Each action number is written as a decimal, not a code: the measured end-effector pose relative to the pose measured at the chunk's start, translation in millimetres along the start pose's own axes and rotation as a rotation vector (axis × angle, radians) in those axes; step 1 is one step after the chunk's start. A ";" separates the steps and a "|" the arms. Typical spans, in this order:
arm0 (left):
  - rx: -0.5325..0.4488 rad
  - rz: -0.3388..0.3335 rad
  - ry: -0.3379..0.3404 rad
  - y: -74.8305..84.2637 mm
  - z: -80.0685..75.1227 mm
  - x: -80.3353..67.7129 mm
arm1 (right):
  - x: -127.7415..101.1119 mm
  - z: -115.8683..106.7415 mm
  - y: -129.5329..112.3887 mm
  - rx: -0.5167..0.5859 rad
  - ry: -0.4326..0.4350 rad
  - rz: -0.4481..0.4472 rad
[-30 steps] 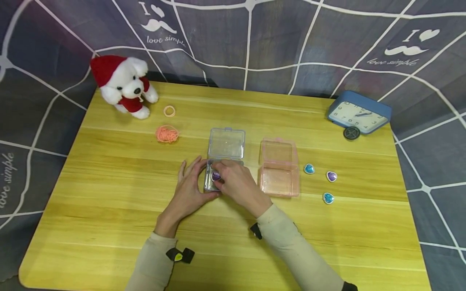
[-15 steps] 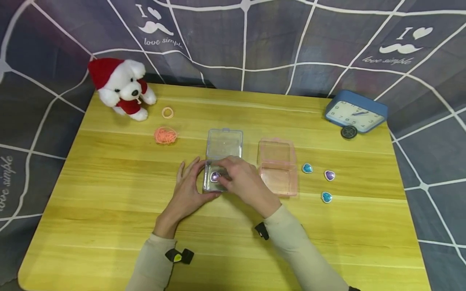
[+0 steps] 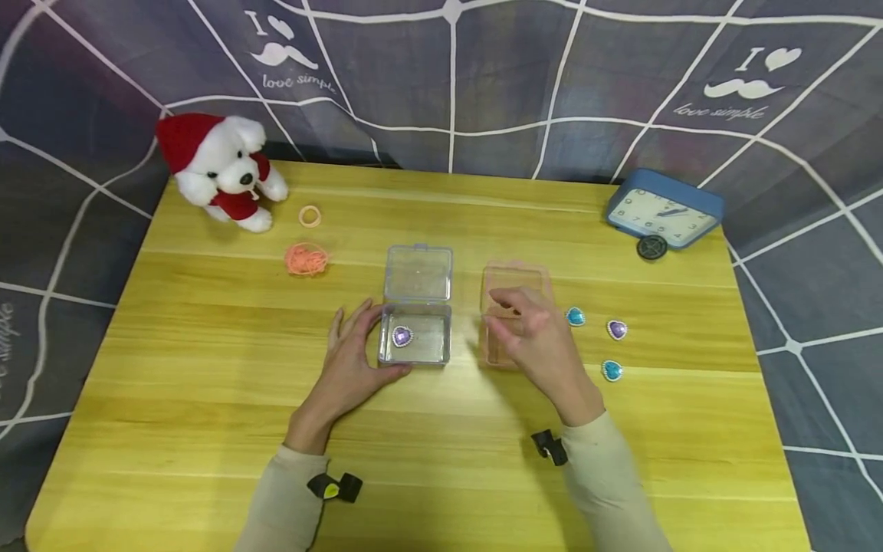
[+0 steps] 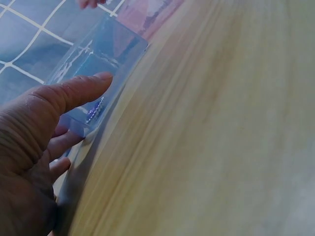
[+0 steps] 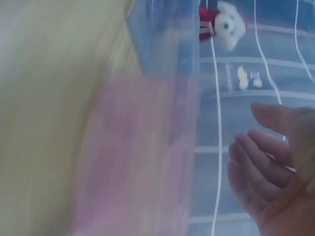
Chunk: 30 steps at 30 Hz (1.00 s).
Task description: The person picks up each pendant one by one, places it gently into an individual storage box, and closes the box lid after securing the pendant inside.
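A clear plastic box (image 3: 431,341) stands open at the table's middle, lid (image 3: 418,274) laid back, with a purple heart gem (image 3: 402,336) inside. My left hand (image 3: 372,345) rests against its left side, thumb along the front edge; the left wrist view shows that thumb (image 4: 74,91) straight beside the box (image 4: 108,49). My right hand (image 3: 498,314) hovers empty, fingers relaxed, over the open pink box (image 3: 517,280). In the right wrist view the hand (image 5: 270,167) and pink box (image 5: 133,157) are blurred. Two blue gems (image 3: 576,316) (image 3: 611,370) and a purple gem (image 3: 617,330) lie right of the pink box.
A plush dog in a red hat (image 3: 217,169) sits at the back left of the wooden table (image 3: 207,399), with an orange ring (image 3: 310,216) and a bundle of orange bands (image 3: 306,259) near it. A blue clock (image 3: 664,208) and a black disc (image 3: 651,247) are back right.
My right hand has left the purple gem in the clear box and moved right, over the pink box. The left hand has stayed at the clear box.
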<state>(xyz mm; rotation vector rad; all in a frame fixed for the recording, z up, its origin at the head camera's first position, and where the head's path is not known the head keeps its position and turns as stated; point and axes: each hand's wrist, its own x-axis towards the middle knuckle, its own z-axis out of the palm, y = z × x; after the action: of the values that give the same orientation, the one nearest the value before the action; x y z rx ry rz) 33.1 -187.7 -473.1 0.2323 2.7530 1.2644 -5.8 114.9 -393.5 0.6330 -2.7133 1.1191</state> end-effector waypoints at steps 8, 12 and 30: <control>0.008 -0.008 -0.013 1.1 -0.8 0.6 | -19.6 -23.2 42.2 -0.043 0.177 0.161; 0.012 -0.009 -0.013 1.5 -1.7 0.6 | -26.9 -29.7 57.0 -0.060 0.211 0.229; 0.007 0.005 -0.001 -1.2 -0.1 0.7 | -44.3 -30.6 87.3 -0.138 0.104 0.537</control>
<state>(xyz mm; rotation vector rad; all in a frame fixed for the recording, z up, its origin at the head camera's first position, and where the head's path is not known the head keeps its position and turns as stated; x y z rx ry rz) 32.4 -188.4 -473.9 0.2404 2.7581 1.2554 -4.4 206.3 -440.1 -0.1870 -2.9107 1.0019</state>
